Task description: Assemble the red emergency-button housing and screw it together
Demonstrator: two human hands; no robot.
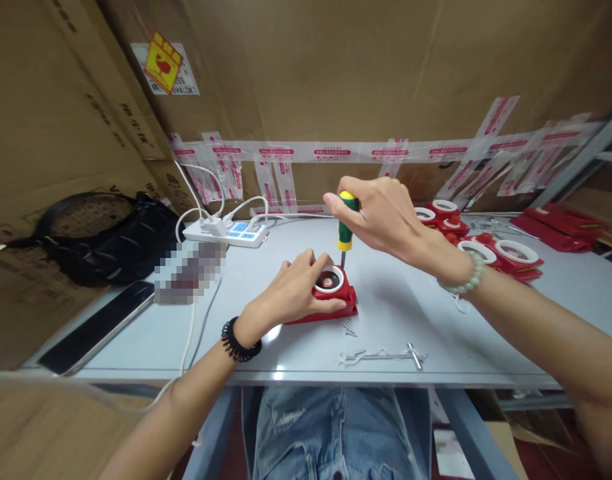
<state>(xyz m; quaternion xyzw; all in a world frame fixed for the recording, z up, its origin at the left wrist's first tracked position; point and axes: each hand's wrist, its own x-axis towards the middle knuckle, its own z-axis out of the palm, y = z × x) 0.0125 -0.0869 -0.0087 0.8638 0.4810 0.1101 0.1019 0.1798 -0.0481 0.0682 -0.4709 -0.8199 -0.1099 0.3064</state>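
Observation:
My right hand [373,213] is closed around the green and yellow handle of a screwdriver [345,230], held upright. Its shaft points down at the far right corner of a red plastic case [347,300] with a white ring [330,289] on top. Whether the tip sits in a screw is too small to tell. Around the left side of that case is my left hand [303,283], fingers over the top and thumb along the near edge, pressing it to the table. Just in front lie a few small screws [350,329].
A metal rod with a crosspiece [386,356] lies near the front edge. More red cases with white rings [516,252] stand at right, red parts [561,227] beyond. A power strip [229,231], black bag [111,230] and dark phone-like slab [99,327] occupy the left. Cardboard [336,80] walls the back.

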